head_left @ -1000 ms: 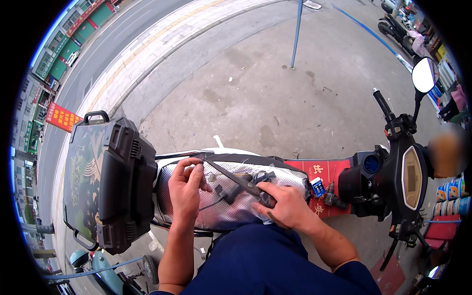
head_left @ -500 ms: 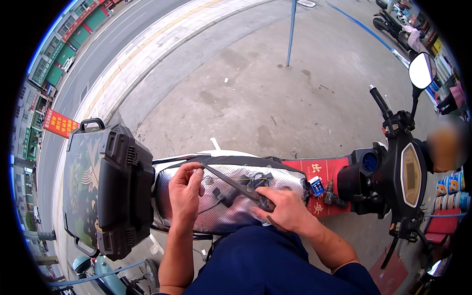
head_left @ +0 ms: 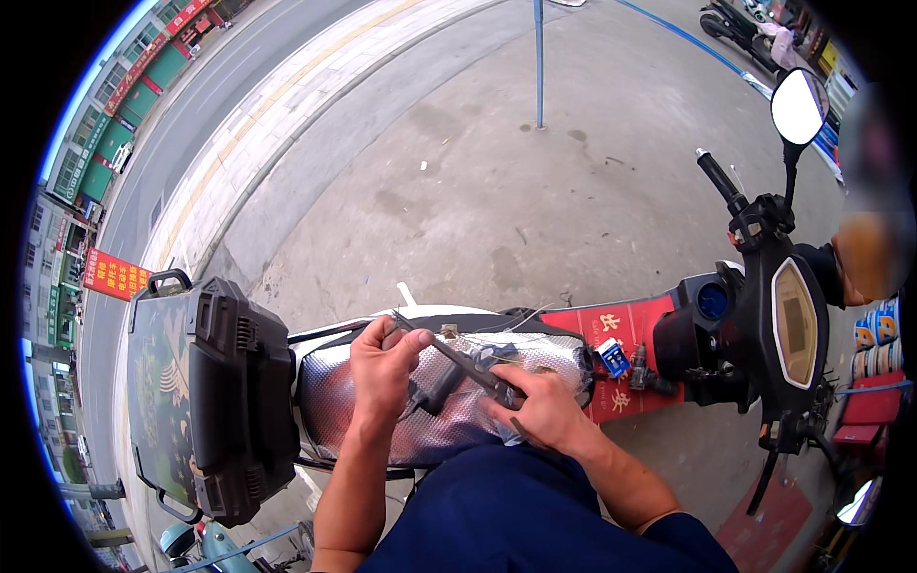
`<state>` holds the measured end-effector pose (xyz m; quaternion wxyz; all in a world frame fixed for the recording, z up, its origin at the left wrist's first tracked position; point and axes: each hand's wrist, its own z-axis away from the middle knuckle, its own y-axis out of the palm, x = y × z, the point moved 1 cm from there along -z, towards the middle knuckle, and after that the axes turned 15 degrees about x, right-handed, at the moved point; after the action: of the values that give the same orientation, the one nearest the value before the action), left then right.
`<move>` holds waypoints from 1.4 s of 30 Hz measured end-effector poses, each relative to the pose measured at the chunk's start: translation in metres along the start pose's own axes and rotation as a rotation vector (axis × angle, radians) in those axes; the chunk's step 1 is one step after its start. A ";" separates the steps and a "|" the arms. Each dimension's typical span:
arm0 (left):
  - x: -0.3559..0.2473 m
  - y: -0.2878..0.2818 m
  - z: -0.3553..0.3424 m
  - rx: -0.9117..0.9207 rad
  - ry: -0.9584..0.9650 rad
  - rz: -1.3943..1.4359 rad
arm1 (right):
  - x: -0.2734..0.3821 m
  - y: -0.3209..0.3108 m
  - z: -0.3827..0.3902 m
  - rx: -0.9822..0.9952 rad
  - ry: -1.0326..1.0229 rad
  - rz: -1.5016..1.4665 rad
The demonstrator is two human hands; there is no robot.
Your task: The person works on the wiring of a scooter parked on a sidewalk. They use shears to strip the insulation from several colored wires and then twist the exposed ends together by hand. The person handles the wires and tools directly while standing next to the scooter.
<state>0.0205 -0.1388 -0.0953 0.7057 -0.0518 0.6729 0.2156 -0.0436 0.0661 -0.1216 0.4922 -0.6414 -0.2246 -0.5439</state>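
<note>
My right hand (head_left: 540,411) grips a long dark scissor-like tool (head_left: 463,363) with its blades pointing up-left. My left hand (head_left: 380,368) is closed at the tool's tip, with thumb and forefinger pinched; what they hold is too small to make out. Both hands are over a scooter seat covered in silver, dimpled foil (head_left: 330,401). On the foil lie a dark electrical part (head_left: 430,392) with a cable and some thin pale wires (head_left: 506,325) that stick up beside the tool.
A black top box (head_left: 229,401) is at my left, handlebars (head_left: 774,315) at my right. On the red floor mat (head_left: 621,315) rest a small blue-and-white pack (head_left: 613,358) and a power drill (head_left: 650,380). A blue pole (head_left: 540,76) stands beyond; blurred person at right.
The view has shifted a little. My left hand has moved right along with the tool, and thin pale wires now rise above the foil near the blades.
</note>
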 end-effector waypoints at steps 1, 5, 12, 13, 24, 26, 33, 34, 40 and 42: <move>0.003 0.001 -0.001 -0.031 0.042 -0.148 | 0.000 0.000 0.000 -0.001 0.012 -0.009; 0.005 0.008 -0.006 -0.075 0.054 -0.284 | -0.019 0.010 -0.008 -0.089 0.077 -0.269; 0.001 -0.026 -0.008 0.004 -0.030 -0.093 | -0.038 -0.030 -0.022 -0.222 0.255 -0.421; -0.003 -0.031 -0.007 -0.022 -0.020 -0.153 | -0.032 -0.030 -0.019 -0.248 0.226 -0.268; -0.021 -0.029 0.011 -0.159 0.032 -0.339 | 0.021 -0.014 -0.011 0.019 0.000 0.223; -0.022 -0.025 0.012 -0.138 0.041 -0.348 | 0.026 -0.015 -0.013 0.048 0.028 0.211; -0.024 -0.023 0.015 -0.154 0.074 -0.357 | 0.028 -0.015 -0.016 0.043 -0.020 0.257; -0.024 -0.023 0.015 -0.158 0.073 -0.365 | 0.025 -0.013 -0.016 0.020 -0.042 0.284; -0.021 -0.029 0.017 -0.140 0.044 -0.285 | 0.017 -0.003 -0.017 -0.042 -0.084 0.345; -0.023 -0.031 0.016 -0.125 0.027 -0.195 | 0.009 0.002 -0.018 -0.030 -0.098 0.266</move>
<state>0.0469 -0.1660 -0.0785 0.7097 -0.1637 0.6592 0.1870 -0.0474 0.0470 -0.1154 0.5389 -0.6985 -0.1534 -0.4452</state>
